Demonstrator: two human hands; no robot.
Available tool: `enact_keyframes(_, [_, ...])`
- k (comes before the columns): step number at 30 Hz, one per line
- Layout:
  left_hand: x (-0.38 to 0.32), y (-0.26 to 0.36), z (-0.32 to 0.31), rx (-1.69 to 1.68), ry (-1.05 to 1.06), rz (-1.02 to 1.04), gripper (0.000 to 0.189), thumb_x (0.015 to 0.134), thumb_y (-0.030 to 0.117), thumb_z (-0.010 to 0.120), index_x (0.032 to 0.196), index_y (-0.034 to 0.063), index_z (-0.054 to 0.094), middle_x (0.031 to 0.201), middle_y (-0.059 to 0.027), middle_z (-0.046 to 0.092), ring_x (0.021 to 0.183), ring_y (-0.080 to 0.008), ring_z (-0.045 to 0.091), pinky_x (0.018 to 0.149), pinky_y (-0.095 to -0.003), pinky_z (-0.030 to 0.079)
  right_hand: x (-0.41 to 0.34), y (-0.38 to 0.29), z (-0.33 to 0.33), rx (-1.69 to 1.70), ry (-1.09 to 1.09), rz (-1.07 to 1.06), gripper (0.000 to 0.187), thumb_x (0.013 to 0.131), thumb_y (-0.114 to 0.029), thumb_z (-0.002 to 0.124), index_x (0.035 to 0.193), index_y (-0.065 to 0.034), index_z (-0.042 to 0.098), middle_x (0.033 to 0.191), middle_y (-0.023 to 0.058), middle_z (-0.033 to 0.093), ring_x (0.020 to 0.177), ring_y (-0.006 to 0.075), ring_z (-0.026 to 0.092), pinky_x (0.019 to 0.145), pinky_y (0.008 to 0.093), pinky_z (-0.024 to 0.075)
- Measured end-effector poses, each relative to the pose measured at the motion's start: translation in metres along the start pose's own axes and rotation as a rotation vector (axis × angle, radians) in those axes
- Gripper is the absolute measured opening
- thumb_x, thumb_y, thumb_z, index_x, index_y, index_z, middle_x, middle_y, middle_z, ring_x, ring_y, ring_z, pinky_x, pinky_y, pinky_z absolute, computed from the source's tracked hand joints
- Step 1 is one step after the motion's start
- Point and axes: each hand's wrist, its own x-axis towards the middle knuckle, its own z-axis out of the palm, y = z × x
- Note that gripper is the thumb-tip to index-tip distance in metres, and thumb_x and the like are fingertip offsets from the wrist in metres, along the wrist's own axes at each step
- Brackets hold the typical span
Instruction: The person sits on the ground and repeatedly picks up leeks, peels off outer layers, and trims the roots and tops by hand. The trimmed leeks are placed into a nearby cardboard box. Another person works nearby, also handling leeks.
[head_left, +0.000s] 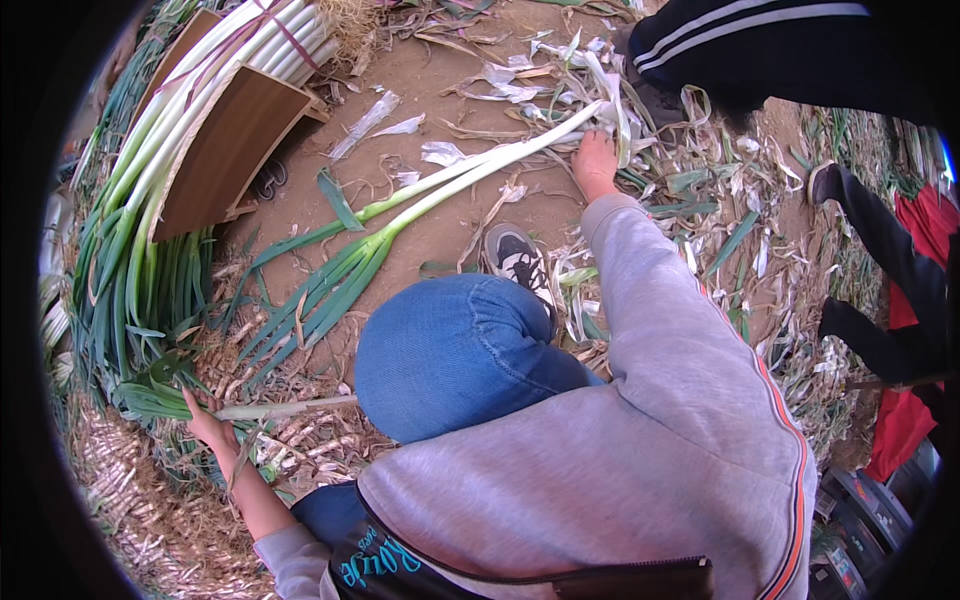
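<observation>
Down at the left, my left hand (208, 421) is closed around the green leaves of a large green onion (289, 409), whose pale shaft runs towards my knee. Farther forward, my right hand (595, 165) touches the white root end of one of two green onions (480, 169) lying on the soil; whether its fingers grip the stalk is not clear. Their green leaves spread towards the lower left. A thick bundle of green onions (217, 82), bound with dark red ties, rests across a brown wood-look stand (225, 157) at the upper left.
Peeled skins and leaf scraps (517, 82) litter the ground ahead and at right. More green onions (142, 480) lie at lower left. A person's dark striped trouser leg (750, 52) is at upper right; other dark-clothed limbs (885, 255) and red cloth (900, 435) are at far right.
</observation>
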Motion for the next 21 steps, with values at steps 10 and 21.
enact_keyframes(10, [0.004,-0.007,-0.046,-0.015,0.022,0.032,0.027,0.086,0.029,0.059,0.076,0.0077,0.047,0.066,-0.0005,0.044,0.051,-0.0099,0.036,0.047,-0.0244,0.031,-0.079,0.227,-0.001,-0.348,-0.376,0.115,0.024,0.086,-0.019,0.045,0.104,-0.0125,0.059,0.11,0.0047,0.051,0.102,0.0251,0.053,0.079,0.0428,0.047])
enact_keyframes(21, [-0.023,0.005,-0.026,-0.026,0.176,0.049,0.023,0.084,0.029,0.061,0.083,0.0079,0.051,0.071,0.0004,0.048,0.056,-0.0109,0.045,0.049,-0.0242,0.035,-0.058,0.059,-0.028,0.047,-0.22,-0.737,0.038,0.067,-0.012,0.064,0.101,-0.0053,0.051,0.103,0.012,0.052,0.099,0.0283,0.05,0.088,0.038,0.0389])
